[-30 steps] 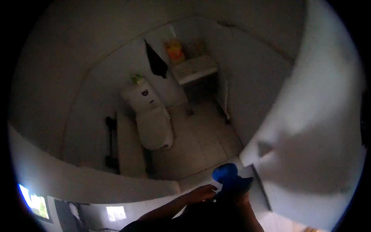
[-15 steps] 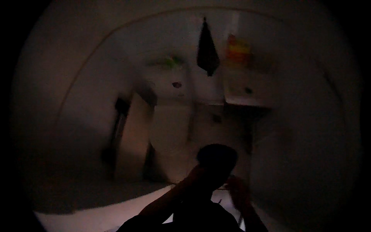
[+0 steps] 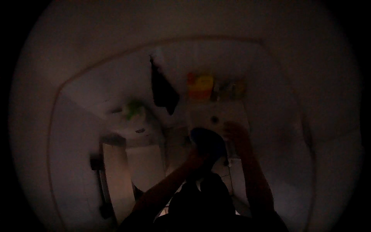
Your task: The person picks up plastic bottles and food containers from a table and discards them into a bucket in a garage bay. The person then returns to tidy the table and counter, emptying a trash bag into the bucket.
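Note:
The picture is very dark. My left hand grips a dark blue rounded thing, whose kind I cannot make out, low in front of my body. To its right, my right hand is over the near right part of a pale sink with a dark round drain. Its fingers are too dim and smeared to read. Whether it touches the sink cannot be told.
A toilet with a pale closed lid stands left of centre, a pale panel beside it. Something green lies on the tank. A dark cloth hangs on the far wall. A yellow and red package stands behind the sink.
My view has shifted, bringing the sink closer to my hands. The right hand has moved from low beside the blue thing up to the sink. The left hand still holds the blue thing.

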### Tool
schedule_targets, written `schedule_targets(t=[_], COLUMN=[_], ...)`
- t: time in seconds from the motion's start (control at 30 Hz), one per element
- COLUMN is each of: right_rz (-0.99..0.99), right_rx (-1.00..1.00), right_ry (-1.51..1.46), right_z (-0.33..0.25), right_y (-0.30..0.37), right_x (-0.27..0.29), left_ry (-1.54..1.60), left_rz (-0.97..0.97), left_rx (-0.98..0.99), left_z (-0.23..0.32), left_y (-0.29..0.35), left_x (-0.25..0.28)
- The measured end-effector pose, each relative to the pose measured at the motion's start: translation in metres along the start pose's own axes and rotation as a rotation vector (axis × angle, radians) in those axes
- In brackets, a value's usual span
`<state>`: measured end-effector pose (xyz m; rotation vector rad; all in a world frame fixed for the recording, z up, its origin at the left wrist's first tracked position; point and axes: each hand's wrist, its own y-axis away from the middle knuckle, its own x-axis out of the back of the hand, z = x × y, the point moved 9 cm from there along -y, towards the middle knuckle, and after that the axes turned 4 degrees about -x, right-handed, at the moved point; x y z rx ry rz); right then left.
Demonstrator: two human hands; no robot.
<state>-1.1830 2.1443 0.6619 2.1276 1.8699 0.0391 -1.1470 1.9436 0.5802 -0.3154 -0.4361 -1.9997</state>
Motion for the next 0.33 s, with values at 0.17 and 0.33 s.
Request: schedule_targets(t=[0.17,0.33], right_rz=[-0.143,-0.126], right_rx=[0.275,0.208], right_ry=[0.623,0.734], right_z=[0.018,0.049], right_y=[-0.134,-0.133], right_x=[0.041,0.115], left_ry=[-0.322,-0.113], left_rz=[-0.281,-0.191], left_rx=[0.186,0.126], left_z=[0.011,-0.014], left_y=[-0.036,-0.038], left_x=[-0.049,-0.126])
